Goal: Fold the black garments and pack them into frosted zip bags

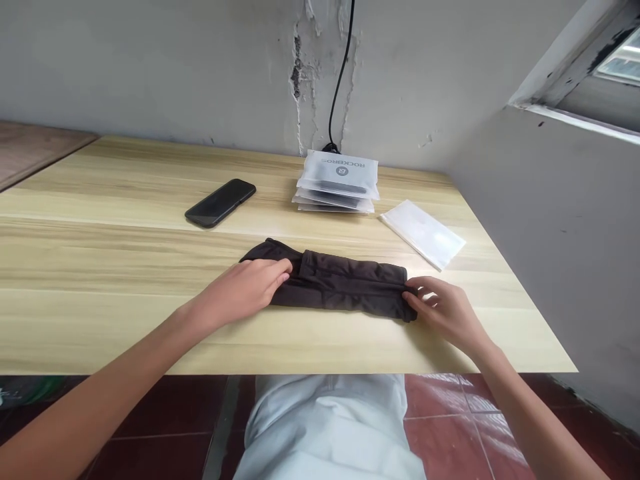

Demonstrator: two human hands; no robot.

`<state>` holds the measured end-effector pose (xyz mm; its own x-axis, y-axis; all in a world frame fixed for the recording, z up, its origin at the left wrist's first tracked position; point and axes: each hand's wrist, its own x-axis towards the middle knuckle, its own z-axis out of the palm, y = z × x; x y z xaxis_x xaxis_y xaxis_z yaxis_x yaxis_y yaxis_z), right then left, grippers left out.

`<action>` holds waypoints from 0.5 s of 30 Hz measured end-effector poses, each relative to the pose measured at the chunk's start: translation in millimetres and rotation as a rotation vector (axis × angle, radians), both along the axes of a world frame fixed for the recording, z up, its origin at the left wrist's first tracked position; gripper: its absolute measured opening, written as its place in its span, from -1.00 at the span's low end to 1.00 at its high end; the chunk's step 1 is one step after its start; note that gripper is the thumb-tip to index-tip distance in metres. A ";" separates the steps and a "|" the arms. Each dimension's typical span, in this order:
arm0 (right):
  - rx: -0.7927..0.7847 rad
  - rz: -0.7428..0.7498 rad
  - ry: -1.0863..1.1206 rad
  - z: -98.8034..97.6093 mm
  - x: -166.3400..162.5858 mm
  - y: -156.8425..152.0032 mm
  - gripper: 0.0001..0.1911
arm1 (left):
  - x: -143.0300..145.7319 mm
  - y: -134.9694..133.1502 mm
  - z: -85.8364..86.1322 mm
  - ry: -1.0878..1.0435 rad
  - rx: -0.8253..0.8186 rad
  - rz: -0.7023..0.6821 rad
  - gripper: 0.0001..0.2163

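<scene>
A piece of black stretchy cloth (360, 283), folded into a long strip, lies across the table before me; its exact kind does not show. Toward its left part, my left hand (255, 287) has thumb and fingers closed on the fabric. My right hand (443, 310) pinches the right end between thumb and fingertips. The cloth's far-left corner spreads out beyond my left fingers, and a folded flap lies on top of its middle and right part.
Behind the cloth is a stack of frosted packets (340, 175) marked ROCKBROS. A flat white packet (424, 233) lies to the right, a black phone (221, 203) to the left. A black cable (341, 80) hangs down the wall behind the wooden table (125, 267).
</scene>
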<state>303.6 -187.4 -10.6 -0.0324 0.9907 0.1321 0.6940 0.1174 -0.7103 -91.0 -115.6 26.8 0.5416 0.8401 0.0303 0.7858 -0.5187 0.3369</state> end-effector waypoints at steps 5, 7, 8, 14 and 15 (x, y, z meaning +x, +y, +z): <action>0.263 -0.046 -0.219 16.8 -15.8 1.1 -0.63 | 41.9 -10.8 -7.7 -0.040 0.251 -0.012 -0.62; 0.293 0.028 -0.255 15.2 -31.7 6.3 -0.54 | 59.2 -18.6 -16.9 -0.100 0.179 -0.098 -0.55; 0.266 0.088 -0.280 10.5 -39.6 10.7 -0.47 | 64.7 -20.4 -21.9 -0.103 0.123 -0.143 -0.51; 0.064 0.260 -0.378 -25.8 -55.8 34.9 -0.35 | 29.3 -7.1 -29.0 -0.033 0.032 -0.059 -0.45; 0.043 0.267 -0.402 -26.9 -55.2 35.8 -0.34 | 15.7 -5.3 -27.4 -0.025 0.085 0.082 -0.44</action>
<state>248.4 -151.6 -37.5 -0.3419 0.9347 0.0970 0.8542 0.3522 -0.3824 -75.4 -121.0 -0.6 0.4691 0.8755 0.1159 0.8188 -0.4803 0.3145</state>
